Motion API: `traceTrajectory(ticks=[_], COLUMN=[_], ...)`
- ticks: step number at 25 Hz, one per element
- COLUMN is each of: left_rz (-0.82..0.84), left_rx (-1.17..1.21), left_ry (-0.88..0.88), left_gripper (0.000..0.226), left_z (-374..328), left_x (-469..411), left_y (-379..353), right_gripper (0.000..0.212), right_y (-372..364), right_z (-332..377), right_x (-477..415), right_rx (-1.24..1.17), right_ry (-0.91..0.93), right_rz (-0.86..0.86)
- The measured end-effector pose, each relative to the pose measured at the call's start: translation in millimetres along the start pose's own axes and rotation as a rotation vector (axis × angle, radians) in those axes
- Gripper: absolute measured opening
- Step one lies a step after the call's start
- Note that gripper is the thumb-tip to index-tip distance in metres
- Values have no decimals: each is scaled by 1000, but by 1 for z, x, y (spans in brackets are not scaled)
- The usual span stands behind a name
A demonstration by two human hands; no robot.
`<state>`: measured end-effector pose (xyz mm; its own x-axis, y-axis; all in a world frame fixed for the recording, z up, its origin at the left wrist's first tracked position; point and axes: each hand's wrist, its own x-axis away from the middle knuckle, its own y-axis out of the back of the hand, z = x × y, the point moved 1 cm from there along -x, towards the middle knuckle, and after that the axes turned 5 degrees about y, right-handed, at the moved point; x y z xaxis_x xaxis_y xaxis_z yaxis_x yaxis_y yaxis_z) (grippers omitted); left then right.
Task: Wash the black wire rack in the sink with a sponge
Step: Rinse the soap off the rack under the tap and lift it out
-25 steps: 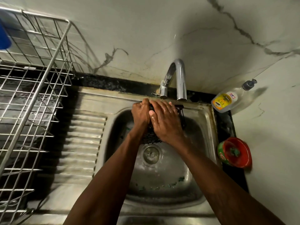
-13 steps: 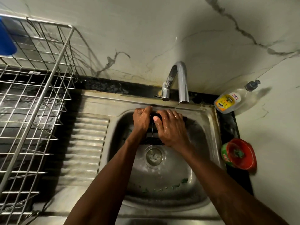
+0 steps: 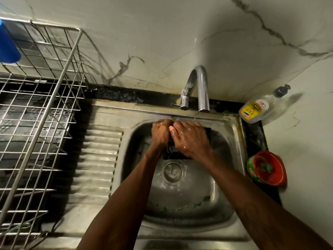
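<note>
The black wire rack (image 3: 171, 154) stands in the steel sink (image 3: 232, 139) at its far side, mostly hidden behind both hands. My left hand (image 3: 161, 132) grips the rack's left edge with curled fingers. My right hand (image 3: 191, 139), wet, lies over the rack's front with its fingers spread toward the left hand. A thin stream of water falls from the tap (image 3: 200, 89) just behind my right hand. A bit of green shows beside my left wrist, perhaps the sponge (image 3: 146, 143); I cannot tell.
A steel dish rack (image 3: 45, 109) fills the left counter, with a blue thing (image 3: 8, 46) at its far corner. A soap bottle (image 3: 259, 109) and a red bowl in a green tub (image 3: 266, 168) stand right of the sink. Green scraps lie in the basin near the drain (image 3: 173, 171).
Both hands have stayed on the rack and shifted slightly along it; the rack has turned a little under them. The view has tilted down a bit.
</note>
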<state>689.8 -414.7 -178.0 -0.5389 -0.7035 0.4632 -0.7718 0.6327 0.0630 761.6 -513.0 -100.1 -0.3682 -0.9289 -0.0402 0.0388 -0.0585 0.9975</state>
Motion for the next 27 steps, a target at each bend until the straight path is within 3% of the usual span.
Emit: traceTrajectory(ticks=[2, 4, 5, 8, 10, 13, 16, 18, 20, 22, 24, 25, 27], left_rz=[2, -16, -40, -204, -324, -252, -121, -110, -132, -180, -240, -239, -227], left_rx=[124, 183, 76, -738, -911, -763, -485, -339, -247, -267, -414, -509, -603], left_ry=[16, 16, -55, -473, -549, -491, -411, -306, -227, -230, -343, -416, -495], left_gripper=[30, 23, 27, 59, 67, 67, 59, 55, 53, 56, 62, 62, 57], left_z=[-3, -17, -24, -41, -42, -38, -42, -47, -45, -41, -40, -44, -52], left_x=[2, 10, 13, 25, 34, 33, 19, 17, 13, 9, 13, 20, 28], left_y=[-4, -6, -4, -9, -18, -19, 0, 10, 20, 32, 37, 33, 11], right_gripper=[63, 68, 66, 55, 54, 53, 45, 43, 48, 60, 85, 96, 99], right_y=[9, 10, 9, 15, 18, 10, -3, -4, -2, -5, -7, -10, -16], right_z=[-26, -31, -27, -19, -20, -25, -39, -41, -31, -20, -9, -6, -9], right_x=[2, -2, -6, -15, -19, -11, 6, 7, -7, -26, -41, -48, -57], right_rx=[-35, -9, 3, -70, -102, -92, -346, -752, -945, -781, -553, -520, -552], right_ry=[-123, -263, -306, -377, -390, -312, -230, -385, -589, -581, -560, -592, -694], right_rz=[45, -22, -80, -125, -61, -144, -382, -439, -348, -198, -140, -120, -60])
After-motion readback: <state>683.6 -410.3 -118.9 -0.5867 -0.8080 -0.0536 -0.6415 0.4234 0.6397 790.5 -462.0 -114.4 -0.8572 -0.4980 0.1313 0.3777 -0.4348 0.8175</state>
